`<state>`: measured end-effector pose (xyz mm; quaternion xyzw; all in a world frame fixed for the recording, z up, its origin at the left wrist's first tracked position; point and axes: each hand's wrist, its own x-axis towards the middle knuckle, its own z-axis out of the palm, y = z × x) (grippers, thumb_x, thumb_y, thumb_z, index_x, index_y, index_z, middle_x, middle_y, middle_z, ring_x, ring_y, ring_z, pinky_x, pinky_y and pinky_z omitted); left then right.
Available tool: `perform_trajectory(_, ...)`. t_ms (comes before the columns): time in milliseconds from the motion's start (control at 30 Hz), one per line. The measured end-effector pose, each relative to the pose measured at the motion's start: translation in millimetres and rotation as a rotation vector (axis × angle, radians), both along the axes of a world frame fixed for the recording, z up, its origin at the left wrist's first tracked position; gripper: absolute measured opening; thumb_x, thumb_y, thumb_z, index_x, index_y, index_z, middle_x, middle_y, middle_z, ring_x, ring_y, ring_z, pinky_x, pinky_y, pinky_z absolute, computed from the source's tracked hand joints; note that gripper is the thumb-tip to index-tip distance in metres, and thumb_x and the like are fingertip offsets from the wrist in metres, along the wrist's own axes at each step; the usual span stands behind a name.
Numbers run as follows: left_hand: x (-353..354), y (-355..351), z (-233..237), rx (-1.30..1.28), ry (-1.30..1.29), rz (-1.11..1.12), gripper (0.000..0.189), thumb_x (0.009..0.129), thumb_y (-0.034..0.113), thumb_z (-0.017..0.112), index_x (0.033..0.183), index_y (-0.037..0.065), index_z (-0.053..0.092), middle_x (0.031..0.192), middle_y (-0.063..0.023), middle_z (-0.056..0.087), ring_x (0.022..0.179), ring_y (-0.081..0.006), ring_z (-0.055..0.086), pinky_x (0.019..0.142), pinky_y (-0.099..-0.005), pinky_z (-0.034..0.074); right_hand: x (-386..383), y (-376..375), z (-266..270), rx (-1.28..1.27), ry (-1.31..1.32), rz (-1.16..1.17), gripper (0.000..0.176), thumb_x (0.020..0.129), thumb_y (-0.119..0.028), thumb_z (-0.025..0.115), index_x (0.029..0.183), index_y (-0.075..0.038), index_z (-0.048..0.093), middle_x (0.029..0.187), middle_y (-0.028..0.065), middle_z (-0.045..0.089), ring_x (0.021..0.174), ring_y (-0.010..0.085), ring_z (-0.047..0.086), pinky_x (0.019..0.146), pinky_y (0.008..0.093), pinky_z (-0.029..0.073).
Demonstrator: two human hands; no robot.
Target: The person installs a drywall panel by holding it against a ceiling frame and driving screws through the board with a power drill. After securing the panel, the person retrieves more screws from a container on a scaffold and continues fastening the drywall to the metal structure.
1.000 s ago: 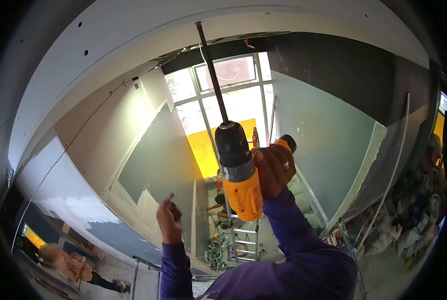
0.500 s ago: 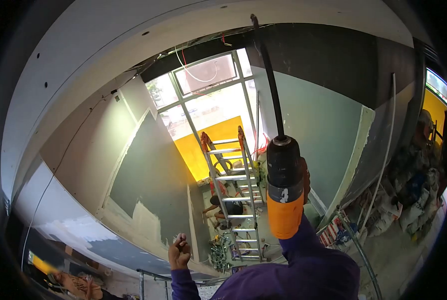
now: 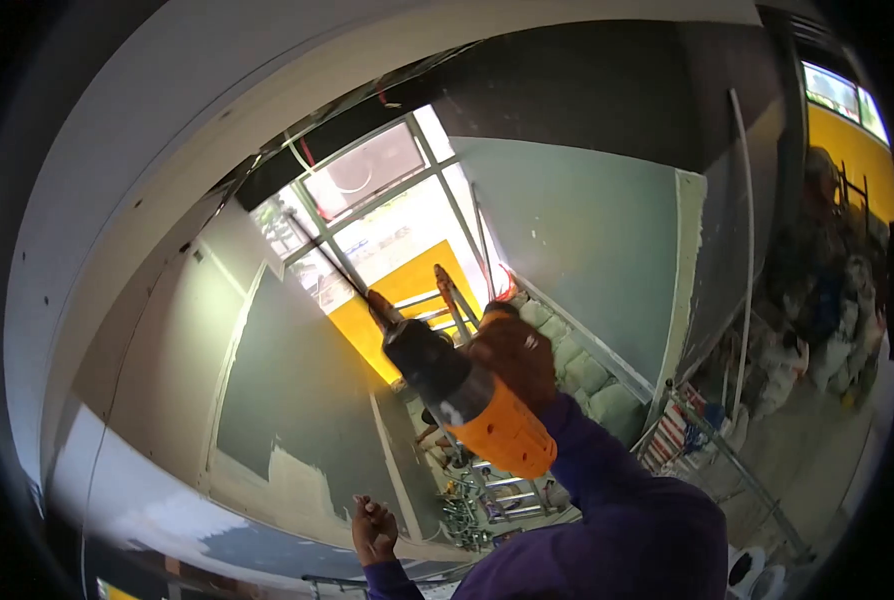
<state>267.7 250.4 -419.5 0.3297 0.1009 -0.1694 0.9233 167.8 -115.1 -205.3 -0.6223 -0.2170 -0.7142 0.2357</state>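
Note:
My right hand (image 3: 519, 362) is wrapped around an orange and black power drill (image 3: 502, 428), raised in front of me. Its long dark bit (image 3: 334, 258) points up and to the left, across the bright window, and its tip looks apart from any surface. Low in the view, my left hand (image 3: 374, 528) is raised with its fingers curled together; whatever they hold, if anything, is too small to make out. Behind the drill stands an aluminium ladder (image 3: 451, 300), partly hidden by the tool and my arm.
A pale curved ceiling panel (image 3: 197, 130) with small holes arches overhead. Grey-green wall boards (image 3: 587, 250) flank the window (image 3: 387, 225). Filled sacks (image 3: 587, 372) line the right wall's foot. A metal scaffold rail (image 3: 742, 480) is at lower right. A person, mostly hidden, is below near the ladder.
The drill has swung down and to the left, its bit turning from nearly upright to slanting left. My view has shifted to the right. My left hand stays raised with curled fingers.

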Motion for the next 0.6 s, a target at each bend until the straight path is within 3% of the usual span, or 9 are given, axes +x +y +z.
perform_trajectory(100, 7, -25, 17, -0.035, 0.020, -0.025, 0.026, 0.102, 0.030, 0.048, 0.088, 0.011, 0.058, 0.067, 0.0035, 0.053, 0.051, -0.0066, 0.041, 0.046, -0.0225, 0.035, -24, -5, -28, 0.150, 0.328, 0.107, 0.021, 0.078, -0.017, 0.073, 0.097, -0.009, 0.069, 0.074, 0.0033, 0.065, 0.067, 0.0186, 0.063, 0.064, 0.0329, 0.048)
perform_trajectory(133, 9, -43, 38, 0.003, 0.065, -0.005, 0.025, 0.102, 0.030, 0.048, 0.089, 0.011, 0.058, 0.067, 0.0039, 0.053, 0.051, -0.0063, 0.041, 0.046, -0.0226, 0.035, -25, -4, -48, 0.247, 0.321, 0.201, 0.018, 0.081, -0.019, 0.071, 0.097, -0.010, 0.070, 0.075, 0.0025, 0.066, 0.069, 0.0169, 0.064, 0.064, 0.0325, 0.049)
perform_trajectory(167, 10, -62, 61, 0.041, 0.108, 0.011, 0.024, 0.102, 0.030, 0.048, 0.089, 0.011, 0.058, 0.066, 0.0043, 0.053, 0.051, -0.0060, 0.041, 0.046, -0.0227, 0.035, -29, -8, -64, 0.249, 0.351, 0.169, 0.019, 0.084, -0.019, 0.069, 0.100, -0.009, 0.069, 0.081, 0.0027, 0.067, 0.074, 0.0150, 0.063, 0.066, 0.0319, 0.049)
perform_trajectory(267, 10, -114, 127, 0.056, -0.133, -0.069, 0.020, 0.102, 0.027, 0.049, 0.093, 0.011, 0.057, 0.067, 0.0050, 0.053, 0.050, -0.0050, 0.039, 0.045, -0.0213, 0.034, -49, -20, -98, 0.090, 0.471, -0.052, 0.022, 0.094, -0.018, 0.063, 0.112, -0.007, 0.068, 0.096, 0.0036, 0.069, 0.089, 0.0096, 0.063, 0.073, 0.0302, 0.051)
perform_trajectory(367, 0, -164, 188, -0.086, -0.508, -0.271, 0.016, 0.103, 0.024, 0.045, 0.097, 0.011, 0.053, 0.062, 0.0055, 0.039, 0.048, -0.0046, 0.029, 0.043, -0.0198, 0.027, -74, -18, -113, 0.149, 0.565, 0.081, 0.023, 0.093, -0.018, 0.064, 0.113, -0.006, 0.067, 0.096, 0.0044, 0.069, 0.088, 0.0110, 0.064, 0.072, 0.0303, 0.051)
perform_trajectory(400, -20, -191, 221, -0.120, -0.479, -0.261, 0.016, 0.103, 0.025, 0.046, 0.095, 0.012, 0.052, 0.061, 0.0054, 0.034, 0.048, -0.0045, 0.026, 0.042, -0.0203, 0.025, -83, -18, -115, 0.177, 0.583, 0.121, 0.024, 0.092, -0.018, 0.065, 0.113, -0.006, 0.067, 0.096, 0.0047, 0.069, 0.088, 0.0115, 0.064, 0.072, 0.0303, 0.051)
perform_trajectory(467, -33, -220, 254, -0.128, -0.606, -0.320, 0.019, 0.102, 0.027, 0.048, 0.092, 0.011, 0.052, 0.062, 0.0056, 0.035, 0.050, -0.0044, 0.028, 0.046, -0.0192, 0.028, -101, -16, -119, 0.230, 0.608, 0.167, 0.025, 0.091, -0.018, 0.065, 0.113, -0.006, 0.066, 0.096, 0.0052, 0.069, 0.088, 0.0125, 0.064, 0.072, 0.0304, 0.051)
perform_trajectory(533, -58, -253, 287, -0.062, -0.582, -0.156, 0.020, 0.101, 0.026, 0.051, 0.086, 0.011, 0.052, 0.062, 0.0043, 0.035, 0.052, -0.0057, 0.031, 0.051, -0.0192, 0.031, -115, -15, -120, 0.270, 0.623, 0.164, 0.027, 0.091, -0.019, 0.066, 0.114, -0.005, 0.065, 0.096, 0.0058, 0.069, 0.087, 0.0134, 0.064, 0.072, 0.0305, 0.052)
perform_trajectory(600, -55, -272, 291, -0.137, -0.637, -0.265, 0.021, 0.100, 0.025, 0.054, 0.084, 0.011, 0.053, 0.063, 0.0034, 0.038, 0.054, -0.0066, 0.033, 0.053, -0.0199, 0.033, -133, -13, -120, 0.319, 0.636, 0.159, 0.028, 0.090, -0.019, 0.067, 0.114, -0.005, 0.065, 0.096, 0.0063, 0.069, 0.087, 0.0144, 0.065, 0.072, 0.0306, 0.052)
